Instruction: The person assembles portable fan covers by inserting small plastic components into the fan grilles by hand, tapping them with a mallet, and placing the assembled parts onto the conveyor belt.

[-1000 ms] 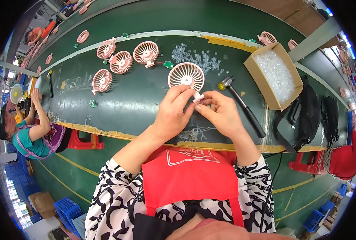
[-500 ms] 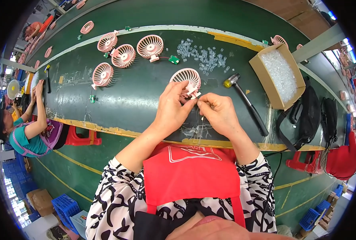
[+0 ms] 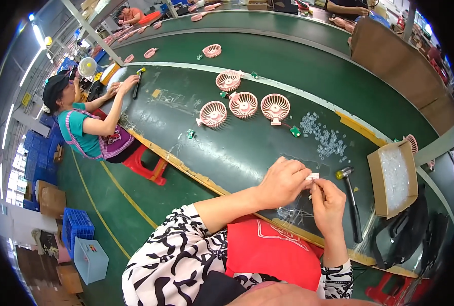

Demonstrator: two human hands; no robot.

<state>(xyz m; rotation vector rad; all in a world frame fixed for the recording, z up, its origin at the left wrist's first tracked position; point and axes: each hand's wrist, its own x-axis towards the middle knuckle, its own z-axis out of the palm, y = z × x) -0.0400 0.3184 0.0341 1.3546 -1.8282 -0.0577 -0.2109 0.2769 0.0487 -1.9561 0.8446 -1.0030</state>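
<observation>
Close to the table's near edge, my left hand (image 3: 286, 182) is closed around a pink fan housing (image 3: 314, 176). Only its pale end piece shows past the fingertips; the round cage is hidden behind the hand. My right hand (image 3: 330, 204) pinches thumb and forefinger together right against that end piece. What lies in the pinch is too small and covered to make out. Farther off on the table sit several round pink fan housings (image 3: 243, 104), some wired to small green circuit boards (image 3: 294, 131). Loose clear plastic bits (image 3: 325, 136) are scattered beyond my hands.
A mallet (image 3: 353, 204) with black handle and yellow tip lies right of my right hand. Beyond it stands a cardboard box (image 3: 379, 176) of clear bits, beside a black bag (image 3: 405, 229). A co-worker (image 3: 92, 122) sits at the left, near another mallet (image 3: 138, 84).
The view has swung left and up, so the table things appear shifted right. The round cage, visible earlier in my left hand, is now hidden behind it. Both hands remain together at the housing.
</observation>
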